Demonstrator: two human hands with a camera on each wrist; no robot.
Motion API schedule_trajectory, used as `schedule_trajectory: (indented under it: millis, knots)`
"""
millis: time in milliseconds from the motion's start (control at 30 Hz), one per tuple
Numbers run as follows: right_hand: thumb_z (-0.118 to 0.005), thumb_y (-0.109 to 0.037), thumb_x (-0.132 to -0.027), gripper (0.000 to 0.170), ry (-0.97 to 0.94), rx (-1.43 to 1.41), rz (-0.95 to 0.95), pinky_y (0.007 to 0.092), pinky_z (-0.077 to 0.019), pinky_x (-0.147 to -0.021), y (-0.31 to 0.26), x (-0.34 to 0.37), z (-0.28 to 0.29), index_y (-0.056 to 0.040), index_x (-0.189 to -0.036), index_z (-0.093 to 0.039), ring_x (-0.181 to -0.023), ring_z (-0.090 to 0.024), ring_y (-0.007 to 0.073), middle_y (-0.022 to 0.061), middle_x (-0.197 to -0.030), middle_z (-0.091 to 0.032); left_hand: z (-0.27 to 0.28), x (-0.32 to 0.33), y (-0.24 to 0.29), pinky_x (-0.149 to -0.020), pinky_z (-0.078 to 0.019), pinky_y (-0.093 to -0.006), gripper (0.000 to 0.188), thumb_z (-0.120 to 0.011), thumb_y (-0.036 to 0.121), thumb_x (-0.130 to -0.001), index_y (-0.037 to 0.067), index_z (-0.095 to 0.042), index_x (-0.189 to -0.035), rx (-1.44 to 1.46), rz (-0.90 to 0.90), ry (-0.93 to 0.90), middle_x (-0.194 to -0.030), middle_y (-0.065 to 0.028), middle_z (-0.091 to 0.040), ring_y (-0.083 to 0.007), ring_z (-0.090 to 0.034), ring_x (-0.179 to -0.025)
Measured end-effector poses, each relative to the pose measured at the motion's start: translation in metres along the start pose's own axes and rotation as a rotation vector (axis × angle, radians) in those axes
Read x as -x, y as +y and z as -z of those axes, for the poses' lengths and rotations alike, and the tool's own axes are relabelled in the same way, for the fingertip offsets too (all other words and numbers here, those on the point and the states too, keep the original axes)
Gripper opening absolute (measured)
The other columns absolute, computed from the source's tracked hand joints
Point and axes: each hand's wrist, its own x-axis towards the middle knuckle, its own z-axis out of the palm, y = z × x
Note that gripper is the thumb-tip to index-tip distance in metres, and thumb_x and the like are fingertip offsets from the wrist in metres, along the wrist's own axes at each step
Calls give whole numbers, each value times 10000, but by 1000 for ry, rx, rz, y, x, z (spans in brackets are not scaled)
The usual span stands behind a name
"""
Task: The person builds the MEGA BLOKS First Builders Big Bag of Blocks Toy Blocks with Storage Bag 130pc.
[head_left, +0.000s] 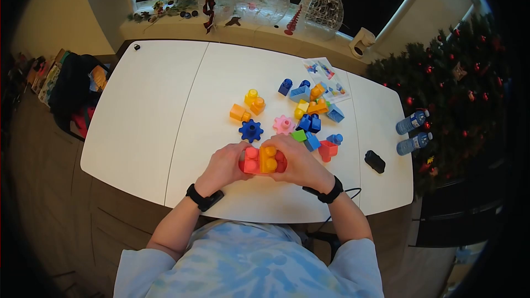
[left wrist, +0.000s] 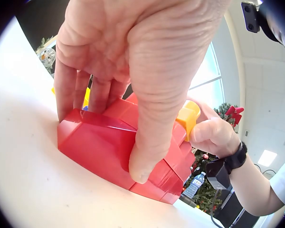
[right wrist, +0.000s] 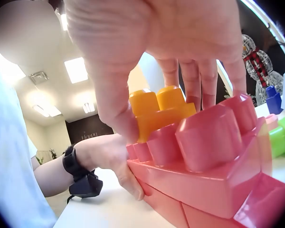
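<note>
L hand (head_left: 224, 164) grips red toy-block base (left wrist: 99, 145), fingers one side, thumb other, on white tabletop (head_left: 141, 105). R hand (head_left: 301, 160) pinches orange block (right wrist: 162, 111) atop base, btwn hands. Pink gear block (head_left: 284, 124) & blue gear block (head_left: 251, 131) lie just beyond.

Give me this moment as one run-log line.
left hand: grips red blocks | right hand: pinches orange block | orange block: atop red blocks | loose blocks: on table beyond hands
</note>
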Motion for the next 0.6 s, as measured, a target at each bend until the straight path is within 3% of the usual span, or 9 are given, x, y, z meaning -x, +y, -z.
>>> schedule_trajectory:
  millis: [67,133,233,467,533,600]
  knots:
    - [-889,-126,-697,598,-13,69,56,407,-511,-956,0,2,-3,-84,-1220,-601,-1127,-606,340,134,-1185,-625,0,0,2,-873,-559,-441,683,-926,183,-630,93,-622,-1236,0,20,4,-1062,-149,-716,-364,-682,-999]
    - [-856,-73,-671,643,-2,95,45,451,-451,-1052,-2,4,-6,-66,-1248,-571,-1148,-586,352,139,-1204,-613,1,-1,4,-890,-561,-422,673,-936,185,-619,87,-644,-1218,-1,40,9,-1075,-145,-725,-360,-688,-993]
    - [-846,-93,-689,637,9,148,39,489,-438,-1073,-5,5,-9,-63,-1262,-571,-1148,-590,359,141,-1192,-622,2,-1,5,-888,-561,-423,673,-933,182,-622,84,-642,-1221,4,44,-4,-1078,-144,-725,-363,-687,-990]
    - [-829,-121,-707,652,-39,217,18,519,-412,-1109,-2,-1,-21,-63,-1294,-554,-1114,-620,344,148,-1135,-645,3,-1,6,-883,-560,-424,675,-926,174,-627,84,-637,-1230,-4,17,-5,-1078,-145,-727,-364,-687,-990]
    - [-858,-120,-699,663,-77,200,-46,551,-345,-1194,-4,-3,-21,-65,-1299,-581,-1115,-642,348,159,-1163,-673,3,-1,6,-881,-561,-424,678,-926,174,-627,85,-635,-1233,-3,18,-7,-1074,-144,-728,-365,-687,-988]
    - [-859,-119,-697,664,-74,209,-40,548,-345,-1194,-3,-4,-21,-63,-1298,-582,-1114,-643,347,158,-1158,-674,2,-2,5,-877,-561,-424,677,-927,173,-626,82,-635,-1230,1,7,1,-1064,-148,-729,-365,-688,-986]
